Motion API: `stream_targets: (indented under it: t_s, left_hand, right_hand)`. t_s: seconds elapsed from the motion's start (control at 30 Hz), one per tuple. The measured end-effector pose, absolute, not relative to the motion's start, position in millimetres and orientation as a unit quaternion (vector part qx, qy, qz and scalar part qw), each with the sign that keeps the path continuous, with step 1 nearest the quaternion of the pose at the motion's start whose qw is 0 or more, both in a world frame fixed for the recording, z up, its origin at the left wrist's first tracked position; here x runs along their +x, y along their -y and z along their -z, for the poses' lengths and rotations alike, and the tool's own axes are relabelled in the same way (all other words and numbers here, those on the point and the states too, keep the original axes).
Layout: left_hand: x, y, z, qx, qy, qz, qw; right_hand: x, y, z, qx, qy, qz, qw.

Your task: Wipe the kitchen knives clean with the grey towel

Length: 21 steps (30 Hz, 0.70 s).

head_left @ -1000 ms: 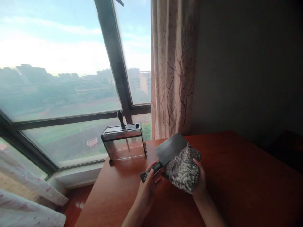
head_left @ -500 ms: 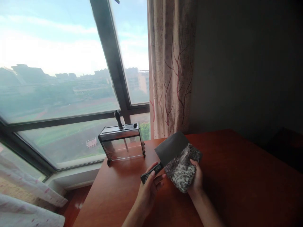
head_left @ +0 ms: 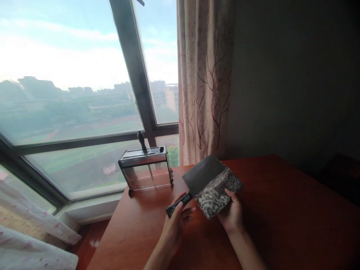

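My left hand (head_left: 177, 223) is wrapped round the black handle of a cleaver (head_left: 204, 174), whose wide dark grey blade points away to the upper right above the table. In my right hand (head_left: 233, 214) is a fluffy grey-and-white cloth (head_left: 216, 197), pressed against the blade with the thumb on top. The cloth covers the blade's near, lower side, so that edge is hidden. Most of my right fingers are out of sight beneath the cloth.
A clear-sided knife block (head_left: 144, 159) with a metal top stands at the table's far left, one black knife handle (head_left: 141, 141) sticking up from it. Behind the reddish-brown wooden table (head_left: 281, 210) are a window (head_left: 70, 142) and a patterned curtain (head_left: 205, 86).
The cloth's near corner has shifted up and its right end spreads slightly further right along the blade. The cleaver has tilted a little; my left hand keeps its hold.
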<state>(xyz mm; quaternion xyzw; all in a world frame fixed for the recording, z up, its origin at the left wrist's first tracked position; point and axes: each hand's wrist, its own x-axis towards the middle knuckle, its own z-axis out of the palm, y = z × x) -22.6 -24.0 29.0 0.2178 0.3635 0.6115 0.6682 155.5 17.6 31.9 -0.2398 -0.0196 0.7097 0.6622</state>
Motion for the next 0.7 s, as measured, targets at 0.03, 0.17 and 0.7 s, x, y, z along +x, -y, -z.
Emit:
stream_targets:
  t_s: [0.03,0.17,0.7]
  left_hand:
    - [-22,24,-30,0.220,-0.363,-0.612,0.668]
    - [-19,25,-31,0.229,-0.360,-0.610,0.667]
    - [-18,26,-35,0.234,-0.347,-0.613,0.670]
  right_hand:
    - [157,-17,-32,-0.227,0.022,-0.713,0.663]
    - [163,-14,-35,-0.185,0.026,-0.724,0.664]
    - [158,-24,-34,-0.163,0.053,-0.737,0.653]
